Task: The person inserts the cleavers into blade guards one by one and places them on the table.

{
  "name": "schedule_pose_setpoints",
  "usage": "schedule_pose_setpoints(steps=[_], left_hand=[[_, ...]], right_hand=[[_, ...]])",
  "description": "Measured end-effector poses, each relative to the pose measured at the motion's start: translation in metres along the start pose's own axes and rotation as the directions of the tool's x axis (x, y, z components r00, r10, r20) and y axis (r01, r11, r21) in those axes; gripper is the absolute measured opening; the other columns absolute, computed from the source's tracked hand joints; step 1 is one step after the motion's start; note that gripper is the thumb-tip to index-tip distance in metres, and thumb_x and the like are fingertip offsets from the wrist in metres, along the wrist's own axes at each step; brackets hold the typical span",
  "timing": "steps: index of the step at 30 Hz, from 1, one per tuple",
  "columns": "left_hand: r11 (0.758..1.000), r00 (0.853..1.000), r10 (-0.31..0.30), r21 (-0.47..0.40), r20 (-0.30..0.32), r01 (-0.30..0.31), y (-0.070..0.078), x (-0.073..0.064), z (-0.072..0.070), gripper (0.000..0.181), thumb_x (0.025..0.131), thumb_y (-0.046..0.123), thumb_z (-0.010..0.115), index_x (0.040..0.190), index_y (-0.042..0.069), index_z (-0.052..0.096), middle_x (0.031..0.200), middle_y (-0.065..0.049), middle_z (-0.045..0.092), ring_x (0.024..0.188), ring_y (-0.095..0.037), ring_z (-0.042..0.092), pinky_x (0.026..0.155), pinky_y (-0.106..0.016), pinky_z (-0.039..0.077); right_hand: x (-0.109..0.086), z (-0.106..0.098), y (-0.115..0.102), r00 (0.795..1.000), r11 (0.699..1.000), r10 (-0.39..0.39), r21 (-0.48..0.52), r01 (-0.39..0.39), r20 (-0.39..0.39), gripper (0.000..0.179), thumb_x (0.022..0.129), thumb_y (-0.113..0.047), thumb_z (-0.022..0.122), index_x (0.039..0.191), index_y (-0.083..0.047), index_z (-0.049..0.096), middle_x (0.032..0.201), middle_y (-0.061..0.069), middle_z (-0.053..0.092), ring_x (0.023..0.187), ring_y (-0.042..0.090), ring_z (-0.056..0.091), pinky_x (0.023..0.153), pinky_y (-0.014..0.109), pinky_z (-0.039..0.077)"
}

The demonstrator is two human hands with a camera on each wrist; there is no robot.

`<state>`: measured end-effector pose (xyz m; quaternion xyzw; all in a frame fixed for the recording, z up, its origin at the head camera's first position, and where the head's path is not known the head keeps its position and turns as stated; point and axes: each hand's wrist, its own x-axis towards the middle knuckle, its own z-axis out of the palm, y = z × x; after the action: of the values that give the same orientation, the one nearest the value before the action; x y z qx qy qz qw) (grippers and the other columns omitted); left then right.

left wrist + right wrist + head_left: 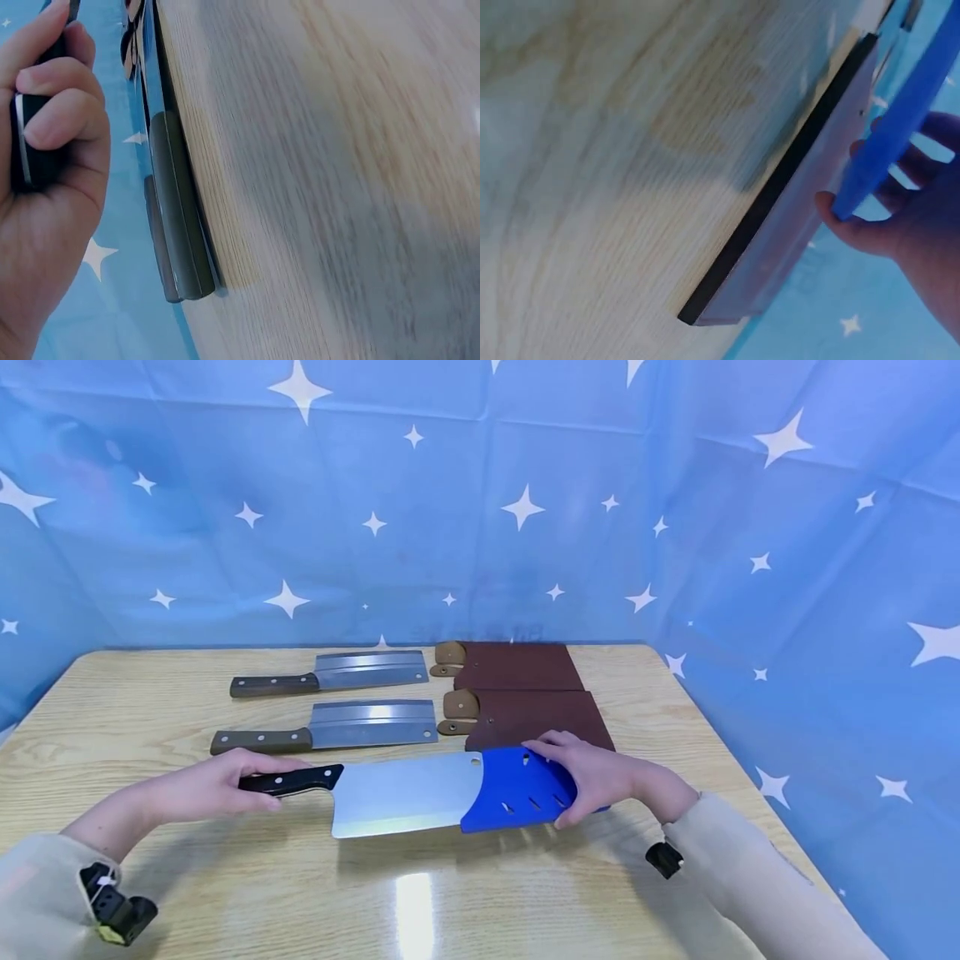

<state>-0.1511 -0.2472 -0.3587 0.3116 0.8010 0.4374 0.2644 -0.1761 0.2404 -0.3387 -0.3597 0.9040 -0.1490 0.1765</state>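
Note:
A cleaver (405, 795) with a black riveted handle is held above the front of the table, its wide blade partly inside a blue blade cover (517, 789) with slots. My left hand (217, 787) grips the black handle, and the left wrist view shows the fingers of that hand (60, 127) curled round it. At the other end my right hand (592, 775) holds the blue cover, thumb at the lower edge and fingers at the upper one. The right wrist view shows the blue cover (900, 120) edge-on between thumb and fingers. The cover hides the blade's far end.
Behind the held cleaver, two more cleavers lie on the wooden table (285, 885), a nearer one (375, 724) and a farther one (371, 670). To their right lie two brown sheaths, one nearer (540, 714), one farther (517, 664), with tan straps. A starry blue cloth (450, 552) hangs behind.

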Motion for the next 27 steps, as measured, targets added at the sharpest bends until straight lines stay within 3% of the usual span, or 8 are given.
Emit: schedule_pose_setpoints(steps=[2, 6, 10, 14, 17, 21, 24, 27], left_hand=[[1.0, 1.0, -0.01, -0.01, 0.014, 0.01, 0.0, 0.0, -0.002, 0.054, 0.092, 0.013, 0.057, 0.138, -0.008, 0.038, 0.091, -0.015, 0.06, 0.048, 0.0, 0.033, 0.047, -0.023, 0.04], [1.0, 0.999, 0.009, -0.007, 0.052, -0.009, 0.0, 0.004, -0.004, 0.05, 0.092, 0.011, 0.058, 0.136, -0.007, 0.042, 0.088, -0.005, 0.06, 0.052, 0.001, 0.04, 0.049, -0.023, 0.042], [0.999, 0.999, 0.035, 0.03, 0.035, -0.036, 0.0, 0.009, -0.004, 0.046, 0.091, 0.011, 0.059, 0.133, -0.006, 0.047, 0.101, -0.007, 0.062, 0.058, -0.001, 0.045, 0.055, -0.025, 0.043], [0.998, 0.998, -0.055, 0.02, -0.025, 0.055, 0.002, 0.014, -0.003, 0.05, 0.092, 0.016, 0.058, 0.136, -0.004, 0.044, 0.06, 0.006, 0.043, 0.043, -0.001, 0.029, 0.044, -0.025, 0.036], [0.995, 0.993, -0.103, 0.01, -0.055, 0.104, 0.004, 0.016, -0.002, 0.051, 0.092, 0.018, 0.058, 0.138, 0.0, 0.043, 0.057, 0.006, 0.032, 0.041, -0.003, 0.025, 0.042, -0.025, 0.034], [0.997, 0.991, -0.077, 0.018, -0.106, 0.079, 0.008, 0.019, -0.002, 0.049, 0.09, 0.016, 0.062, 0.135, 0.004, 0.049, 0.089, -0.008, 0.054, 0.048, -0.005, 0.031, 0.048, -0.027, 0.036], [0.998, 0.988, -0.058, 0.012, -0.145, 0.06, 0.007, 0.02, -0.002, 0.047, 0.088, 0.015, 0.064, 0.132, 0.005, 0.053, 0.107, -0.017, 0.056, 0.052, -0.005, 0.036, 0.049, -0.027, 0.037], [0.996, 0.984, -0.091, -0.015, -0.15, 0.089, 0.006, 0.022, -0.002, 0.049, 0.086, 0.015, 0.066, 0.132, 0.003, 0.053, 0.097, -0.012, 0.058, 0.05, -0.005, 0.035, 0.047, -0.026, 0.037]], right_hand=[[-0.001, 0.0, -0.003, 1.0, 1.0, 0.002, -0.017, -0.002, -0.011, 0.098, 0.061, -0.041, 0.077, 0.143, -0.007, 0.035, 0.137, 0.012, 0.039, 0.125, 0.031, 0.036, 0.092, 0.047, 0.041], [0.003, 0.002, -0.011, 0.999, 0.998, -0.033, -0.052, 0.033, -0.002, 0.102, 0.058, -0.044, 0.079, 0.143, -0.008, 0.036, 0.136, 0.011, 0.04, 0.123, 0.03, 0.038, 0.092, 0.048, 0.04], [0.01, 0.007, -0.015, 0.998, 0.995, -0.065, -0.079, 0.066, 0.019, 0.104, 0.058, -0.047, 0.08, 0.143, -0.008, 0.034, 0.135, 0.011, 0.04, 0.121, 0.03, 0.039, 0.093, 0.05, 0.039], [0.011, 0.006, -0.011, 0.998, 0.998, -0.035, -0.058, 0.032, -0.053, 0.101, 0.059, -0.042, 0.079, 0.143, -0.005, 0.035, 0.135, 0.013, 0.04, 0.122, 0.032, 0.039, 0.091, 0.049, 0.041], [0.011, 0.004, -0.008, 0.995, 0.999, -0.034, -0.028, 0.031, -0.09, 0.101, 0.059, -0.041, 0.081, 0.142, -0.005, 0.036, 0.135, 0.012, 0.041, 0.123, 0.032, 0.039, 0.091, 0.049, 0.041], [0.009, 0.007, -0.002, 0.99, 0.999, -0.033, -0.012, 0.032, -0.135, 0.105, 0.058, -0.044, 0.083, 0.142, -0.004, 0.033, 0.134, 0.012, 0.042, 0.123, 0.03, 0.039, 0.093, 0.048, 0.042], [0.005, 0.01, 0.002, 0.982, 1.0, -0.01, -0.011, 0.009, -0.19, 0.107, 0.057, -0.046, 0.083, 0.142, -0.003, 0.033, 0.134, 0.013, 0.041, 0.122, 0.029, 0.039, 0.092, 0.048, 0.042], [0.002, 0.012, 0.002, 0.975, 1.0, 0.005, -0.024, -0.011, -0.223, 0.106, 0.056, -0.048, 0.082, 0.141, -0.004, 0.036, 0.134, 0.013, 0.042, 0.121, 0.028, 0.039, 0.09, 0.047, 0.043]])
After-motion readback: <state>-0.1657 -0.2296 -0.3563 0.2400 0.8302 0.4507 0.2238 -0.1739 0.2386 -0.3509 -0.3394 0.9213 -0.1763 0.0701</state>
